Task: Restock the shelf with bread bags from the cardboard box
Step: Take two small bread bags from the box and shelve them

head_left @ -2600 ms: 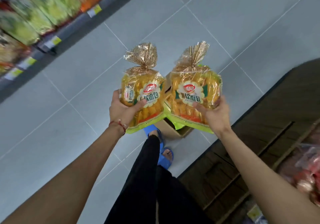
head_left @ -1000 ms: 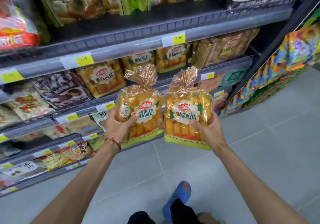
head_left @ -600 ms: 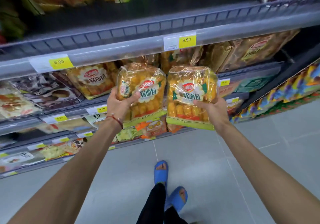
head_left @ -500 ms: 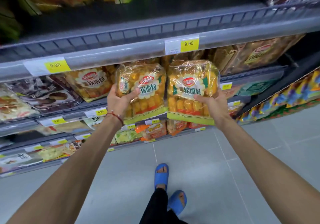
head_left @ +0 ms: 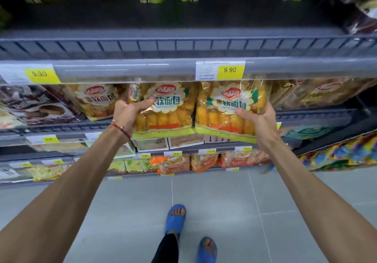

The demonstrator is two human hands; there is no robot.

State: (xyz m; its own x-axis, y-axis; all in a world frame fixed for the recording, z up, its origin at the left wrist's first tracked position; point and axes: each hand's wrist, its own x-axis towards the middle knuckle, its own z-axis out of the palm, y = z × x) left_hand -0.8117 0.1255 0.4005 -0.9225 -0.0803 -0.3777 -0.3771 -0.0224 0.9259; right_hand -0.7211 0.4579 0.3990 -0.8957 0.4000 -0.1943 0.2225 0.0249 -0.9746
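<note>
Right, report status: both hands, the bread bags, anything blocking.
Left hand grips one yellow clear-plastic bread bag, right hand a second matching bag. Both at the grey metal shelf front, not set down. Space behind them hidden.

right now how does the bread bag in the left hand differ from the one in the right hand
The left bag is gripped at its left edge by the left hand; the right bag at its right edge by the right hand. The left bag is turned, showing a side panel; the right bag faces front. Both have the same yellow wrapper and red logo, tops under the shelf rail.
</note>
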